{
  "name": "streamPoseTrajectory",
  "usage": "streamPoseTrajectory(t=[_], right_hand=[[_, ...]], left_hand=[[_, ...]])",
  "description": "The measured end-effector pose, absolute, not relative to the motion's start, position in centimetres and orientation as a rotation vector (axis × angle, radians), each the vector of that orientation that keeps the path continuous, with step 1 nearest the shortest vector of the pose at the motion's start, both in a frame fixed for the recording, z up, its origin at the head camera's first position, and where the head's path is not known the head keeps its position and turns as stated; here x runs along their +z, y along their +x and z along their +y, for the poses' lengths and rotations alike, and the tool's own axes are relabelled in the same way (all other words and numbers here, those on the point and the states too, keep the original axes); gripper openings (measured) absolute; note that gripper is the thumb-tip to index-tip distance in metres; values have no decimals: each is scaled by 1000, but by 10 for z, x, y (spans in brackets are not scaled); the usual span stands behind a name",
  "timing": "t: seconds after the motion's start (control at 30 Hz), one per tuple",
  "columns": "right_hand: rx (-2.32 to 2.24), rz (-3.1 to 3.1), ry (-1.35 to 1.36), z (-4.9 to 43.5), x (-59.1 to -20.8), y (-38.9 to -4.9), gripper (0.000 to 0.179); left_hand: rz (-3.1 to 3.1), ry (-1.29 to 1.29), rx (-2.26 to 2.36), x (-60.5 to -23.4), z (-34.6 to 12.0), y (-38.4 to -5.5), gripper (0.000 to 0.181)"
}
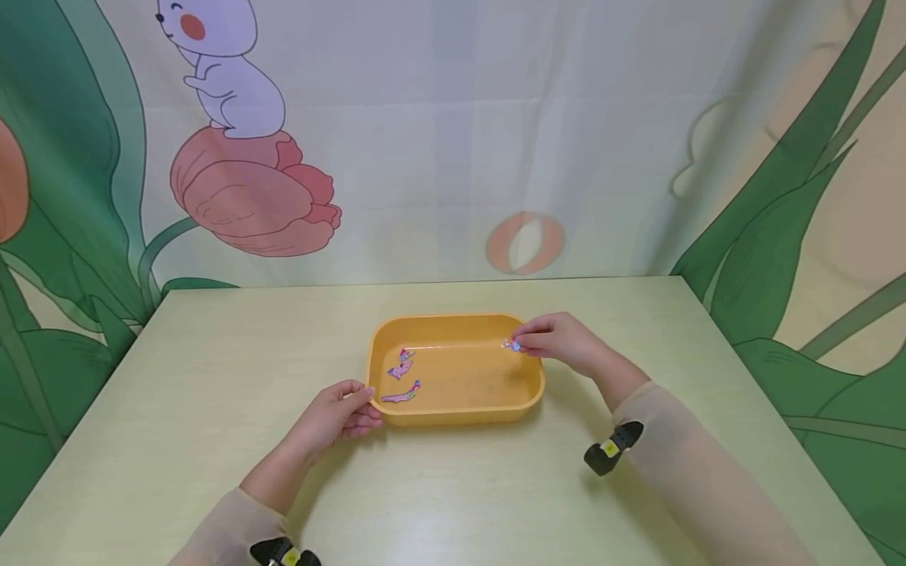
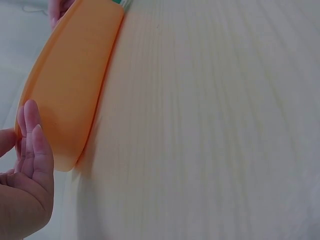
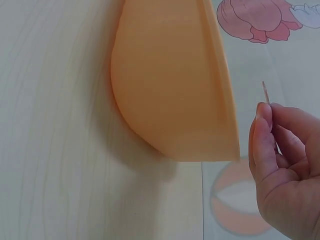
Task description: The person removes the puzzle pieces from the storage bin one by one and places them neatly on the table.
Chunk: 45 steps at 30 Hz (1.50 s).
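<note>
A shallow orange-yellow tray point(image 1: 460, 418) sits on the table. My left hand point(image 1: 336, 413) grips its front left corner, thumb over the rim and fingers against the outer wall, as the left wrist view also shows. Above the tray's far right corner, my right hand point(image 1: 566, 342) pinches a small, thin, colourful flat piece point(image 1: 511, 344) between thumb and fingers. Seen edge-on in the right wrist view, that thin piece point(image 3: 265, 92) stands up from the fingertips. Inside the tray at the left lie a long curved pink-purple piece point(image 1: 401, 395), a pink piece point(image 1: 399, 369) and a smaller colourful piece point(image 1: 406, 354).
The pale wood-grain table point(image 1: 453, 495) ends at the back against a printed curtain point(image 1: 425, 157) with plants and a white animal on a flower. Black cameras are strapped on both sleeves, one the right wrist camera point(image 1: 612, 450).
</note>
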State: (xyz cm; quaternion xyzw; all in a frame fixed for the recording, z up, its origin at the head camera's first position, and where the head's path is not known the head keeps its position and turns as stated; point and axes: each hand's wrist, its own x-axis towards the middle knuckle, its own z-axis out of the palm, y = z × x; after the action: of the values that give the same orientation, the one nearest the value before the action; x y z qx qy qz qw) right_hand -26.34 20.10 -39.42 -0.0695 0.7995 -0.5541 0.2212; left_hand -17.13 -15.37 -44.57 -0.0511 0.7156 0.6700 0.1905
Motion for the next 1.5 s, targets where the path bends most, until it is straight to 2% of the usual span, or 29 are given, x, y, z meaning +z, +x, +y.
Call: streamPoseTrajectory(t=[1.5], right_hand=[[-1549, 2280, -71, 256, -402, -258, 37]], left_hand=[[2001, -146, 1872, -440, -153, -171, 26]])
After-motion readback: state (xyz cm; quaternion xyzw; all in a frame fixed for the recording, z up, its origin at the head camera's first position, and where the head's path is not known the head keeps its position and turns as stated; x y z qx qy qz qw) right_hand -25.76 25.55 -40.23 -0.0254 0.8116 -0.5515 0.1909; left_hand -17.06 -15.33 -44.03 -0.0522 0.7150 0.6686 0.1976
